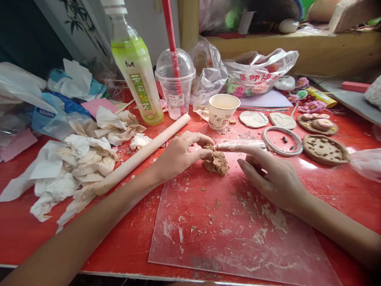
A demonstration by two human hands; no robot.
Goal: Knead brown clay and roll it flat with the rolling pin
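My left hand has its thumb and forefinger closed on a crumbly lump of brown clay near the back of a clear board. To the right, my right hand hovers low over the board, thumb and fingers apart, nothing in its grasp. Its outstretched forefinger reaches a flat, clay-smeared tool lying behind the lump; whether it touches or only passes in front I cannot tell. Clay scraps and pale smears cover the board.
Left of the board lie a wooden rolling pin and crumpled tissues. Behind stand a drink bottle, a domed plastic cup and a paper cup. A ring and clay discs sit at right.
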